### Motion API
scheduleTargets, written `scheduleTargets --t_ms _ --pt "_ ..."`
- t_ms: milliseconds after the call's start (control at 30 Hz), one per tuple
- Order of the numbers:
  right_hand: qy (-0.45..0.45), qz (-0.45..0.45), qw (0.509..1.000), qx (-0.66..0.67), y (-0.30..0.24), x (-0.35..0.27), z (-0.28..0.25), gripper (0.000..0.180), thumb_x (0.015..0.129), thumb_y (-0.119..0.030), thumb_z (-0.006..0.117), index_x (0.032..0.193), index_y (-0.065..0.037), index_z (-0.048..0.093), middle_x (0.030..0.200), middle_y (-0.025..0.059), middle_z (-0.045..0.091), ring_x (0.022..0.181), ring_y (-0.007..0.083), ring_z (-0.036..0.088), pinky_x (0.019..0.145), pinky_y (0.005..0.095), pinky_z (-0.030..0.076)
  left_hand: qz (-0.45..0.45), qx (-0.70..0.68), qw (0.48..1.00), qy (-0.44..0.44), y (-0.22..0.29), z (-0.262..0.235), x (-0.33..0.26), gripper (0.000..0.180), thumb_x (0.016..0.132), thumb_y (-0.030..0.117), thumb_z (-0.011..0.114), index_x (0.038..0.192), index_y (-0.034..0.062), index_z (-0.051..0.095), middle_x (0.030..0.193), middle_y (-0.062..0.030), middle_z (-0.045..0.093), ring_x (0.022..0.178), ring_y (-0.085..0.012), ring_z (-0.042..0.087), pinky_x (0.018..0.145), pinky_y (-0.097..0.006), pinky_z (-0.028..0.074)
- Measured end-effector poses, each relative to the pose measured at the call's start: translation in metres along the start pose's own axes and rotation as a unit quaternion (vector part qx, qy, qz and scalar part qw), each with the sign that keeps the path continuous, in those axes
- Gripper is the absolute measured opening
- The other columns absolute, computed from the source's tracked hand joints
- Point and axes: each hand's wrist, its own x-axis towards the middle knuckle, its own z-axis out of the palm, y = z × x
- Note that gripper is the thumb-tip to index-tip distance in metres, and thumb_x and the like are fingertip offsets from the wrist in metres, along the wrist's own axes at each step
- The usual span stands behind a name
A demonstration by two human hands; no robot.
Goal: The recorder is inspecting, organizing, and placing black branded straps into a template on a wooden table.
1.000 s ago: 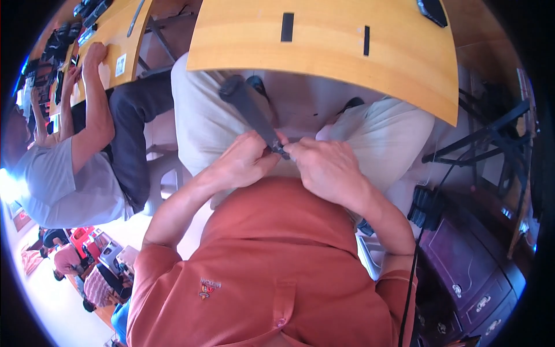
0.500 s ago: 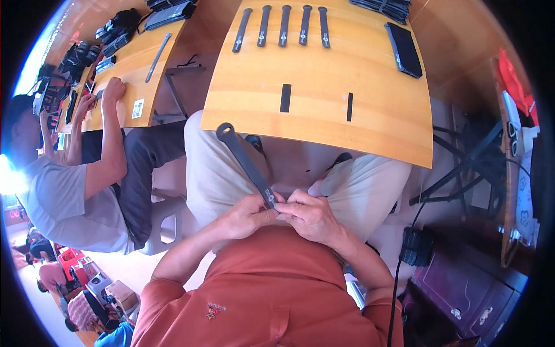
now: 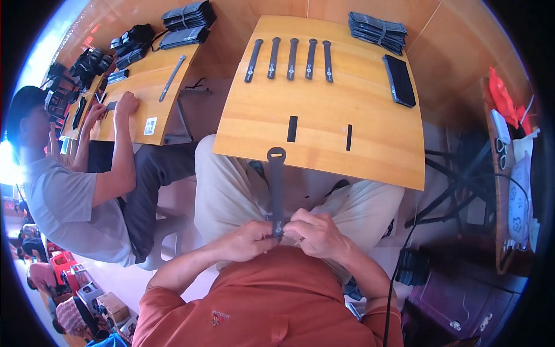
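A dark grey strap point(image 3: 277, 191) stands out from my lap toward the table's front edge, its rounded, slotted end farthest from me. My left hand point(image 3: 251, 240) grips the near end, which has a small pale mark. Beside it, my right hand point(image 3: 317, 232) is closed with thumb and fingers pinched at that same end; the fingertips partly cover what they hold there. On the wooden table point(image 3: 254, 130) several similar straps point(image 3: 293, 61) lie side by side in a row. Two short black strips, one wider point(image 3: 292, 129) and one narrow point(image 3: 348, 137), lie nearer to me.
A tied bundle of dark straps point(image 3: 378, 32) and a black flat stack point(image 3: 400, 81) lie at the table's right side. To the left, another person point(image 3: 81, 185) works at a second table point(image 3: 141, 107). Scissors point(image 3: 502, 155) hang at the far right. A black cable point(image 3: 395, 277) runs down beside my right arm.
The strap's slotted end has swung right, from a leftward slant to nearly straight ahead, its flat face now toward me. Both hands still hold the near end; the whole view has shifted.
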Motion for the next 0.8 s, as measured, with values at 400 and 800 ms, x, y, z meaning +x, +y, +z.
scheduleTargets --t_ms 400,800 --pt "0.049 0.067 0.99 0.112 -0.014 0.007 0.019 0.038 0.08 -0.006 0.084 0.114 -0.004 0.069 0.107 0.012 0.064 0.08 0.0256 0.069 0.065 0.0337 0.058 0.105 0.029 0.993 0.052 -0.016 0.004 -0.002 0.026 0.1 0.008 0.052 0.124 0.0004 0.059 0.105 -0.0126 0.067 0.098 -0.0257 0.065 0.088 -0.038 0.051" --pt "0.251 0.3 0.881 0.266 -0.007 0.044 -0.03 0.004 0.092 -0.004 0.07 0.091 -0.002 0.072 0.074 0.0049 0.065 0.06 0.0123 0.061 0.049 0.0254 0.045 0.127 0.054 0.99 0.034 0.022 -0.003 -0.011 0.031 0.11 0.028 0.046 0.105 0.0011 0.061 0.093 -0.0167 0.064 0.086 -0.0316 0.064 0.078 -0.041 0.051"
